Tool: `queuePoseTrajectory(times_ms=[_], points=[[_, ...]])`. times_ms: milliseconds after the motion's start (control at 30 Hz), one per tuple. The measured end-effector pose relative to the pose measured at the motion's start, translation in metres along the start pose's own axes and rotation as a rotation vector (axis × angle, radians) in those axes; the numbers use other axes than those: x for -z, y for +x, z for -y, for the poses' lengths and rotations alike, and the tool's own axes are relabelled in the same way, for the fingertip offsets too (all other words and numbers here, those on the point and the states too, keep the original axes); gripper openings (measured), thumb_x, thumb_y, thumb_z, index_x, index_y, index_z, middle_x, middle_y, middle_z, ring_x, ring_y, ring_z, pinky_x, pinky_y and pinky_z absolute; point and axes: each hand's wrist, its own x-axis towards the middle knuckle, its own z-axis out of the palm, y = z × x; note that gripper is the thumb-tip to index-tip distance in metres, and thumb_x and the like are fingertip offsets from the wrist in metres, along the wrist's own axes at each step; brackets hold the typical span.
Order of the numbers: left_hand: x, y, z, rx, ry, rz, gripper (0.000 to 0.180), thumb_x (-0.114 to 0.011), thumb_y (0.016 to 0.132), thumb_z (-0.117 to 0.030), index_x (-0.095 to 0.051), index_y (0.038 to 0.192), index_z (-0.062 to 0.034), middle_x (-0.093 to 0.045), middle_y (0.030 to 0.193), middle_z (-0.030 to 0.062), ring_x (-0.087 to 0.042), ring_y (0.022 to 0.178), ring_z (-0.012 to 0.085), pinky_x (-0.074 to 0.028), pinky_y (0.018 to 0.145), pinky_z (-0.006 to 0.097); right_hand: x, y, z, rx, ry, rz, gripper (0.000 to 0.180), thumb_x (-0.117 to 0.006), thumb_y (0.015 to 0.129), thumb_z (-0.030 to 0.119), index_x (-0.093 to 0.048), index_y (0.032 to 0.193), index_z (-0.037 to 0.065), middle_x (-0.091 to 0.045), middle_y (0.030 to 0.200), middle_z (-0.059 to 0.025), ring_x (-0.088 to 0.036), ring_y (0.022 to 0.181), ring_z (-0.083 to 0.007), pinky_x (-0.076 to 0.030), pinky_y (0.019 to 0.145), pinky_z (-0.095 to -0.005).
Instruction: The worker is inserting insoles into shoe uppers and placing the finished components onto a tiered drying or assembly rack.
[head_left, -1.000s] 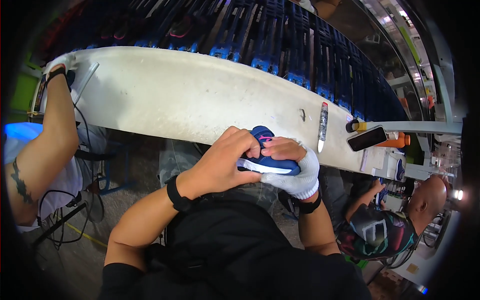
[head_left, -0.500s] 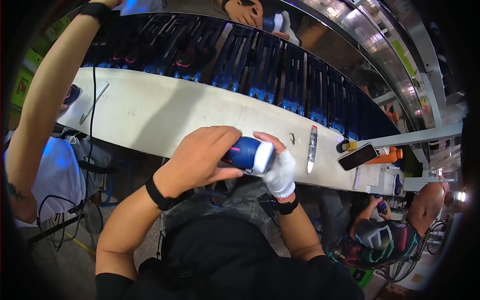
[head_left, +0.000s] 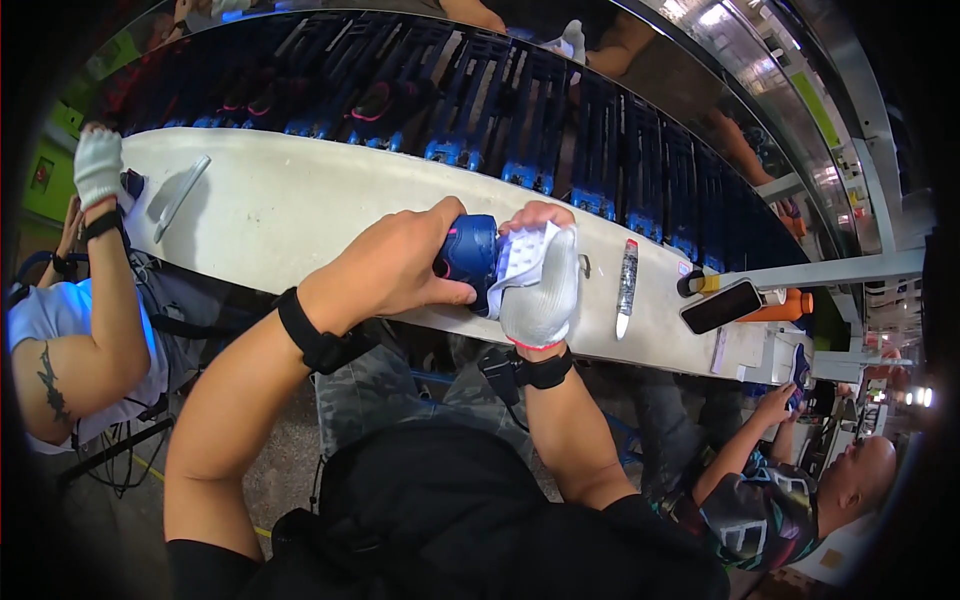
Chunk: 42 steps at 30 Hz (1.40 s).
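Observation:
Over the pale worktop I hold a dark blue shoe (head_left: 470,248) with pink trim. My left hand (head_left: 395,262) is bare and closed round its left end, the thumb along the near side. At the right end a white dotted sheet (head_left: 522,258) stands out from the shoe; whether it is cloth or paper I cannot tell. My right hand (head_left: 543,290), in a white glove with bare fingertips, is closed on this sheet, fingers at the far edge. Part of the shoe is hidden by both hands.
On the pale worktop (head_left: 300,205), a wrapped marker-like tool (head_left: 627,288), a phone (head_left: 720,306) and an orange bottle (head_left: 785,305) lie to the right; a pale knife-like tool (head_left: 182,198) lies left. Beyond runs a blue slatted conveyor (head_left: 530,130) carrying dark shoes (head_left: 375,102). Co-workers sit on both sides.
Both hands and the shoe have moved up and slightly left. The white sheet now shows its dotted face, spread wider. The left co-worker's arm has come down from the conveyor.

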Motion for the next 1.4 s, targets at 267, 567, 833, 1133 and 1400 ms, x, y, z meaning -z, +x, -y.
queuePoseTrajectory(times_ms=[267, 567, 833, 1133, 1400], points=[[-0.003, 0.036, -0.034, -0.125, 0.195, 0.107, 0.064, -0.096, 0.079, -0.029, -0.056, 0.118, 0.0018, -0.077, 0.087, 0.0216, -0.075, 0.089, 0.0464, -0.058, 0.079, 0.052, 0.016, 0.009, 0.031, -0.265, -0.322, 0.075, 0.051, -0.041, 0.120, 0.055, -0.055, 0.136, 0.009, -0.057, 0.124, -0.0060, -0.060, 0.114, -0.0170, -0.049, 0.107, -0.0337], [-0.015, 0.028, -0.063, -0.267, 0.338, 0.103, 0.066, -0.095, 0.077, -0.019, -0.057, 0.128, -0.0028, -0.076, 0.105, 0.0161, -0.076, 0.099, 0.0376, -0.061, 0.081, 0.047, 0.022, 0.007, 0.077, -0.390, -0.475, 0.237, 0.064, -0.044, 0.117, 0.044, -0.047, 0.159, -0.004, -0.059, 0.156, -0.0194, -0.059, 0.142, -0.0262, -0.043, 0.122, -0.0390], [0.020, -0.051, -0.070, -0.159, 0.084, 0.160, 0.107, -0.101, 0.072, -0.038, -0.046, 0.158, -0.0054, -0.046, 0.161, 0.0264, -0.065, 0.133, 0.0483, -0.058, 0.108, 0.052, 0.035, -0.083, 0.066, -0.163, -1.090, 0.299, 0.066, -0.094, 0.083, 0.024, -0.071, 0.141, 0.004, -0.080, 0.127, -0.0167, -0.077, 0.115, -0.0367, -0.058, 0.102, -0.0431], [-0.037, -0.088, -0.043, -0.131, 0.030, -0.250, 0.077, -0.102, 0.071, -0.026, -0.061, 0.132, -0.0037, -0.048, 0.162, 0.0294, -0.071, 0.121, 0.0508, -0.064, 0.095, 0.051, 0.042, -0.072, 0.041, 0.008, -0.930, 0.383, 0.064, -0.100, 0.068, 0.027, -0.078, 0.124, 0.007, -0.082, 0.118, -0.0137, -0.078, 0.101, -0.0341, -0.060, 0.087, -0.0434], [-0.024, -0.047, -0.037, 0.021, -0.891, 0.003, 0.124, -0.092, 0.093, -0.040, -0.003, 0.177, -0.0164, -0.035, 0.171, 0.0321, -0.053, 0.150, 0.0440, -0.064, 0.097, 0.044, 0.026, -0.088, 0.083, 0.015, -1.090, 0.166, 0.103, -0.099, 0.076, 0.052, -0.055, 0.156, 0.004, -0.068, 0.145, -0.0234, -0.067, 0.132, -0.0436, -0.053, 0.113, -0.0492]])
